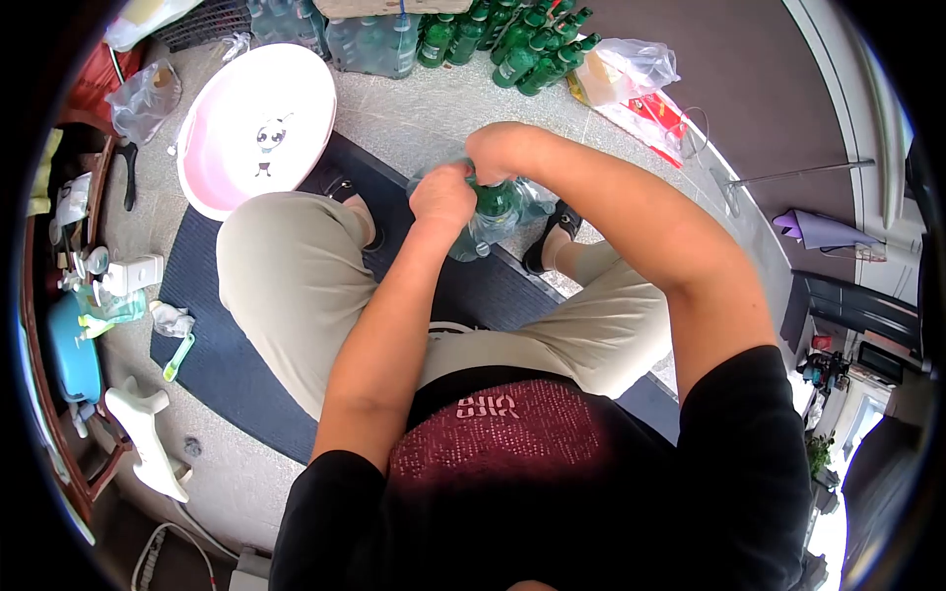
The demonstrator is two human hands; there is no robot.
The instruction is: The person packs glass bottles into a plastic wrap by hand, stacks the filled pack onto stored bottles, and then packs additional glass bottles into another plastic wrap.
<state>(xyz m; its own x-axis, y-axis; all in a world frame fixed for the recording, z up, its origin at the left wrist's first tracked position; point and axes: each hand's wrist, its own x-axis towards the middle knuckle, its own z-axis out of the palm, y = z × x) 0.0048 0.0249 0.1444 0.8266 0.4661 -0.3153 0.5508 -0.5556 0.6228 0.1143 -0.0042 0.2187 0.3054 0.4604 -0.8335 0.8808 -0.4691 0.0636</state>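
Observation:
Between my feet stands a clear plastic bag (532,202) with bottles in it; the green bottle (496,204) shows best. My left hand (443,194) is closed at the top of the bag, with plastic bunched at its fingers. Right beside it, my right hand (500,151) curls downward over the bottle tops, its fingertips close to my left thumb. The back of that hand hides whatever its fingers hold. Both hands cover part of the bag's upper edge.
A pink-and-white basin (258,128) stands at the left on a dark mat (266,379). Several green bottles (517,59) and wrapped bottle packs (372,47) line the back. Plastic bags (626,69) lie at the back right. A white stool (148,438) is at the lower left.

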